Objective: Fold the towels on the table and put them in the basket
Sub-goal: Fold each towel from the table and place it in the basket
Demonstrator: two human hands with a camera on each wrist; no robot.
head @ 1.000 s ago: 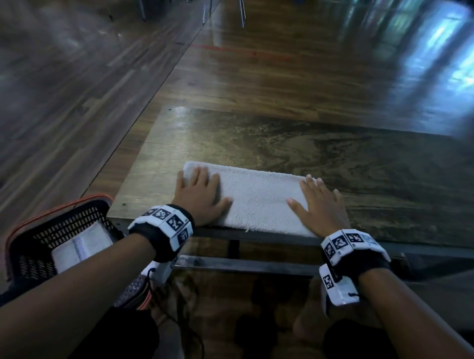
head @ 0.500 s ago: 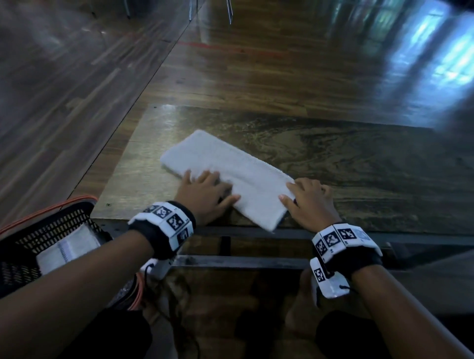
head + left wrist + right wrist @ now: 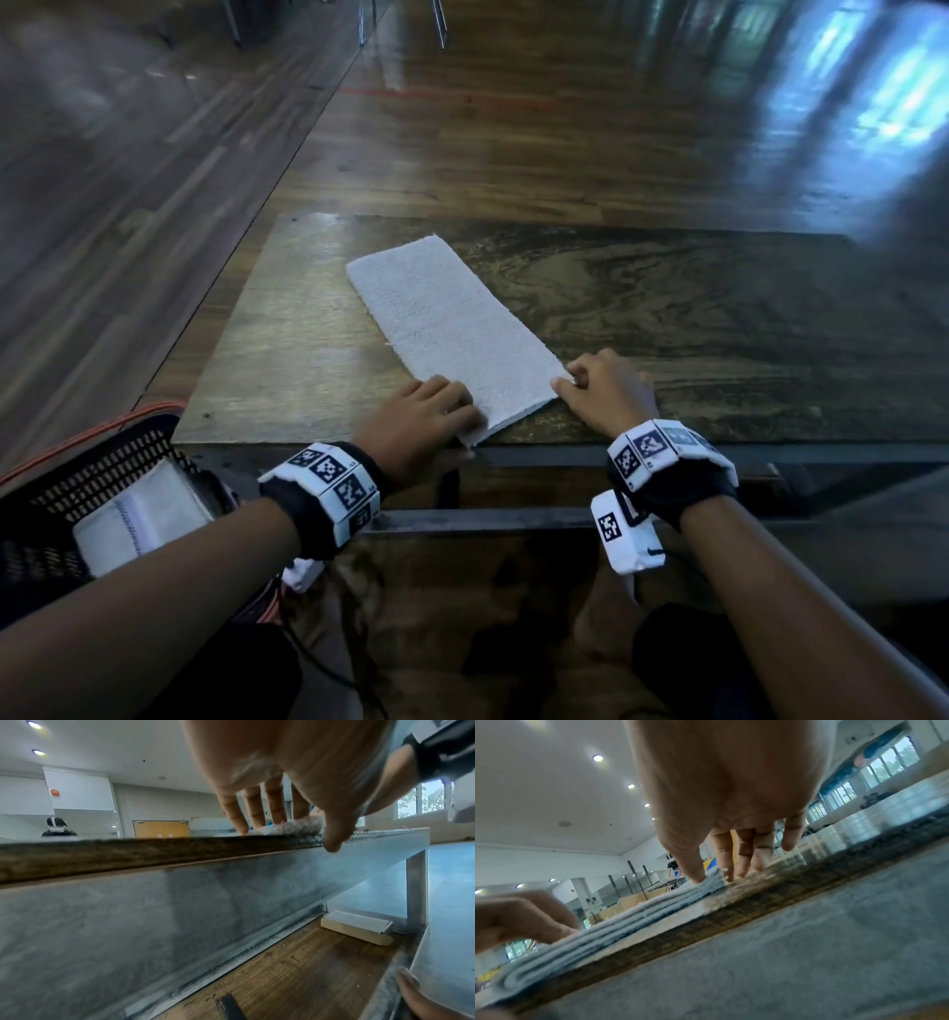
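Note:
A white towel (image 3: 452, 329), folded into a long strip, lies slantwise on the wooden table (image 3: 719, 334), its near short end at the front edge. My left hand (image 3: 426, 416) grips the near left corner, fingers on top of the towel (image 3: 290, 826) and thumb at the table's edge. My right hand (image 3: 601, 390) pinches the near right corner, and the towel's layers (image 3: 628, 914) show edge-on in the right wrist view. At the lower left, the black mesh basket (image 3: 128, 447) with an orange rim holds a folded white towel (image 3: 138, 514).
The table's metal frame (image 3: 513, 519) runs below the front edge. A white box (image 3: 357, 927) lies on the wooden floor under the table. A person (image 3: 55, 827) stands far off across the room. Chair legs (image 3: 439, 25) stand beyond the table.
The towel has swung from lying along the front edge to pointing away from me. Both hands went from lying flat on its two ends to gripping the corners of its near end.

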